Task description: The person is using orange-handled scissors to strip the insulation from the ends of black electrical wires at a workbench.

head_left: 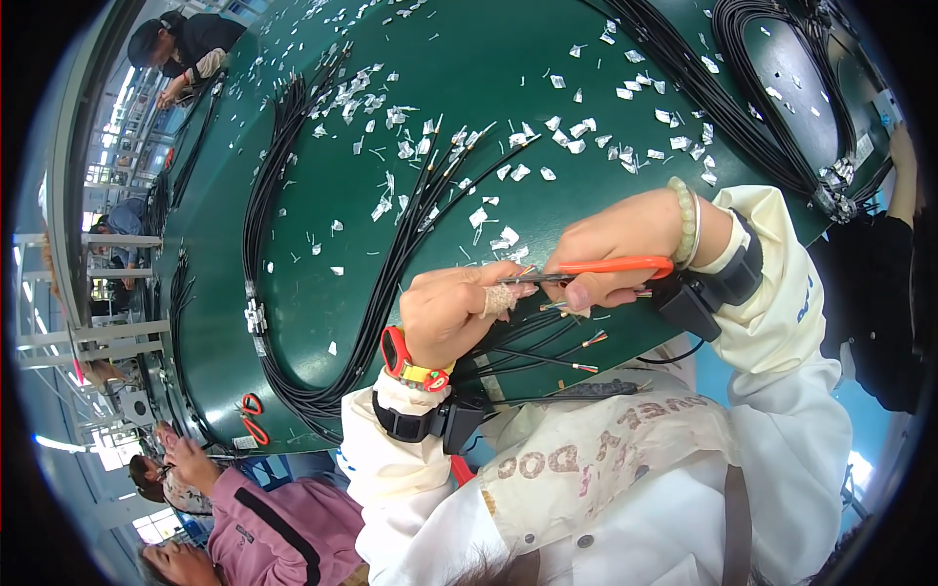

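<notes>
My right hand [625, 239] is closed round orange-handled scissors [625, 265], their dark blades pointing left toward my left hand. My left hand [449, 311], with tape wrapped on a finger, is closed in a pinch on a black cable whose stripped end, with thin coloured wires, shows at the fingertips by the blades. Most of that cable is hidden by the fingers. Just below both hands lie several black cables [532, 337] with fanned coloured wire ends. Behind my left hand, a bundle of black cables [386, 259] curves across the green table [322, 225].
Scraps of clear film [576, 137] litter the table. Another bundle of black cables [262, 195] lies at left, and coiled cables [772, 146] at far right. A second pair of red-handled scissors [253, 420] rests near the left edge. Other people work round the table.
</notes>
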`<state>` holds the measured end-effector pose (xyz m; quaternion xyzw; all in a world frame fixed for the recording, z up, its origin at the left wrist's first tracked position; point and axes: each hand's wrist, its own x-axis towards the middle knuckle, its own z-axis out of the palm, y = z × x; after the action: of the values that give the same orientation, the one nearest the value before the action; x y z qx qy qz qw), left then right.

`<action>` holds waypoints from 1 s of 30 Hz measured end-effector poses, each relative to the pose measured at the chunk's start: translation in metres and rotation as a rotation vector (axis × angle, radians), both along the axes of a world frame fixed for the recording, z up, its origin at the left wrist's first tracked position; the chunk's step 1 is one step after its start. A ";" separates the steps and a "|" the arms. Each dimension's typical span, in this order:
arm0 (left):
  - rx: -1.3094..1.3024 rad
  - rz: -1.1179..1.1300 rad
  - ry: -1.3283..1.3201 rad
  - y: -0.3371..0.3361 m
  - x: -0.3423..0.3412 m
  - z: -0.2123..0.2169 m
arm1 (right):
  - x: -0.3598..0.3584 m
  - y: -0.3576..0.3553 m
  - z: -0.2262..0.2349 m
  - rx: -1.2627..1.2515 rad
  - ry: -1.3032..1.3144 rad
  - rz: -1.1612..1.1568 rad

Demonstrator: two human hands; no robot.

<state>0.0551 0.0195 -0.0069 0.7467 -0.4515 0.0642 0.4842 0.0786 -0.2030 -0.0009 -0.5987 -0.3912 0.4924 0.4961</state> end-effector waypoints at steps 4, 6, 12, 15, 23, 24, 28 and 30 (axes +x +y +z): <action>-0.017 -0.014 0.173 -0.004 -0.001 0.005 | 0.006 0.000 0.003 -0.026 -0.011 0.042; -0.034 -0.010 0.208 -0.006 -0.003 0.004 | 0.003 -0.004 0.008 -0.125 -0.026 0.044; -0.102 -0.008 0.196 -0.003 0.002 0.010 | -0.002 -0.023 0.029 0.116 0.155 -0.344; 0.065 0.205 -0.086 0.006 0.013 0.035 | 0.003 -0.026 0.016 0.645 -0.139 -0.882; 0.591 0.593 0.021 0.013 0.044 0.027 | 0.025 -0.020 -0.001 0.431 -0.425 -1.388; 0.595 0.473 -0.089 0.008 0.050 0.018 | 0.025 -0.019 -0.003 0.427 -0.453 -1.387; 0.883 0.570 -0.359 -0.003 0.057 0.017 | 0.029 -0.016 -0.009 0.376 -0.503 -1.379; 0.773 0.537 -0.195 -0.009 0.053 0.025 | 0.029 -0.020 -0.014 0.268 -0.476 -1.393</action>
<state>0.1086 0.0103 0.0181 0.9528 -0.2767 0.0841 0.0927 0.1079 -0.2228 -0.0148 -0.7326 -0.0748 -0.1305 0.6639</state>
